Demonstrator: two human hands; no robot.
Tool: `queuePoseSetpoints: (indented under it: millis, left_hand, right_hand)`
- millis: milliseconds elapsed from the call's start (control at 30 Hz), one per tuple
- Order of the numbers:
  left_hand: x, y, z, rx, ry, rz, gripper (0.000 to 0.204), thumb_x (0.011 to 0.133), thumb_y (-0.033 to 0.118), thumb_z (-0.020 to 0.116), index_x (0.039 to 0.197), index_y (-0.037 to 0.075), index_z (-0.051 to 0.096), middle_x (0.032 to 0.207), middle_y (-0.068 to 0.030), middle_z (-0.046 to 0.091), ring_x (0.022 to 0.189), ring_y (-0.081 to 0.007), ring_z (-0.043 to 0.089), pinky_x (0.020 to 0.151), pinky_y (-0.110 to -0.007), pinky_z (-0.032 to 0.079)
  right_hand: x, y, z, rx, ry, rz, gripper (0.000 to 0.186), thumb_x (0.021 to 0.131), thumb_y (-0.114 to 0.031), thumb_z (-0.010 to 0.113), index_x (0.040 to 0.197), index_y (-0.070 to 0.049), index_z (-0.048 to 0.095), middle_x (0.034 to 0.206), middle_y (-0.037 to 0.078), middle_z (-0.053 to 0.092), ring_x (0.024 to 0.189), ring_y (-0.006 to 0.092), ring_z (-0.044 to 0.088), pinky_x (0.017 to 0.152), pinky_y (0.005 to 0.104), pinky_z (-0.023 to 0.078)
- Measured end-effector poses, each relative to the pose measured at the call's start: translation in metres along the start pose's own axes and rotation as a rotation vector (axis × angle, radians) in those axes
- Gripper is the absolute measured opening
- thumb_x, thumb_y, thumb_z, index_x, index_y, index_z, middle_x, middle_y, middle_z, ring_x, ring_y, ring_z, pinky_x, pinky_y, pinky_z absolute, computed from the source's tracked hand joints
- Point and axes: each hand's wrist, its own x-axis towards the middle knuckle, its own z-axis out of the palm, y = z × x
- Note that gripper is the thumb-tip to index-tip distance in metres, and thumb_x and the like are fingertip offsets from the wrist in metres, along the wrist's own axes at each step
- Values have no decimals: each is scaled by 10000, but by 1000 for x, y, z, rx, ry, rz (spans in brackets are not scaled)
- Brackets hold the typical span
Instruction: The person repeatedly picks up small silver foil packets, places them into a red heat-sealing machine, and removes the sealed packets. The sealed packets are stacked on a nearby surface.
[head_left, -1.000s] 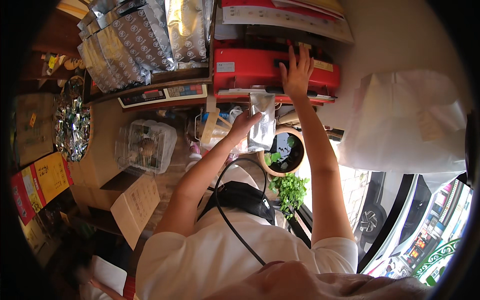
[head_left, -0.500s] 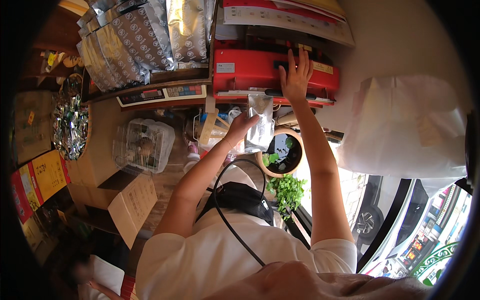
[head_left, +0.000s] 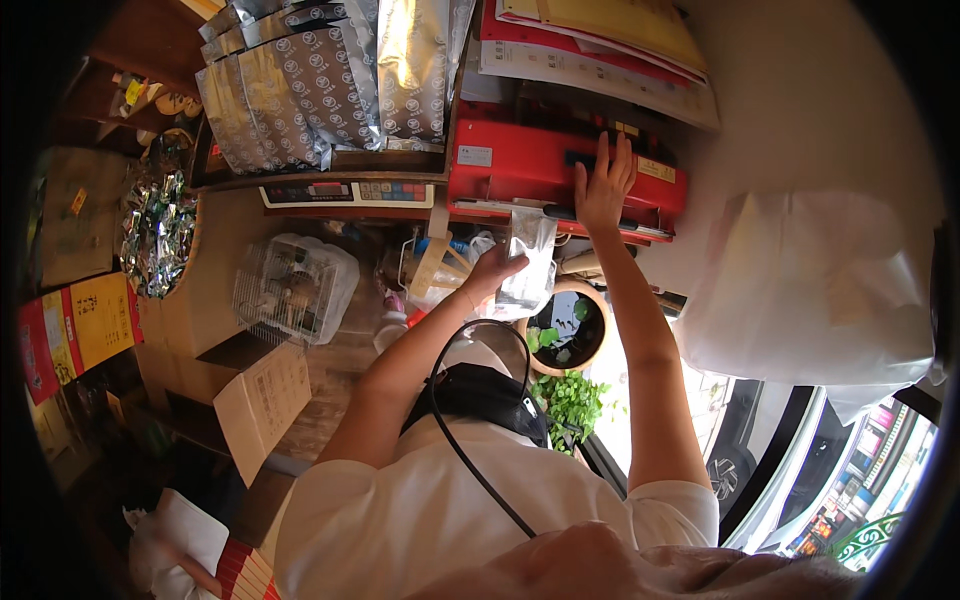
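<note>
A red bag sealer sits at the front of the shelf. My left hand pinches the edge of a silver foil pouch, which hangs with its top end at the sealer's front edge. Whether that end lies inside the jaw I cannot make out. On top of the sealer, close to its right end, my right hand lies with fingers stretched out and slightly spread. It holds nothing; its palm is near the black front handle.
Left of the sealer, a wooden tray holds several patterned foil packs above a digital scale. Below stand a planter and a wire cage. A plastic bag hangs right; an open carton stands left.
My view has shifted, so the shelf and sealer appear a little lower and further right. Both hands keep their places, and the pouch leans slightly more.
</note>
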Motion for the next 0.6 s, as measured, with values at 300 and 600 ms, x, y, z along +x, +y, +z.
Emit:
queuePoseSetpoints:
  millis: [300, 600]
  left_hand:
    - [8, -9, -5, 27, 13, 11, 490, 798, 190, 715, 1205, 16, 504, 1083, -59, 595, 978, -142, 548, 869, -287, 431]
    - [12, -2, -9, 25, -30, -28, 520, 787, 123, 705, 1242, 24, 472, 1119, -50, 573, 998, -133, 538, 873, -283, 429]
  right_hand:
    - [1, 1, 0, 1, 3, -10, 586, 908, -331, 475, 1391, -46, 302, 1436, 194, 233, 1328, 363, 226, 1076, 508, 173]
    - [0, 3, 1, -17, -1, 0, 577, 922, -348, 445, 1392, -44, 304, 1431, 192, 239, 1328, 356, 229, 1076, 498, 189]
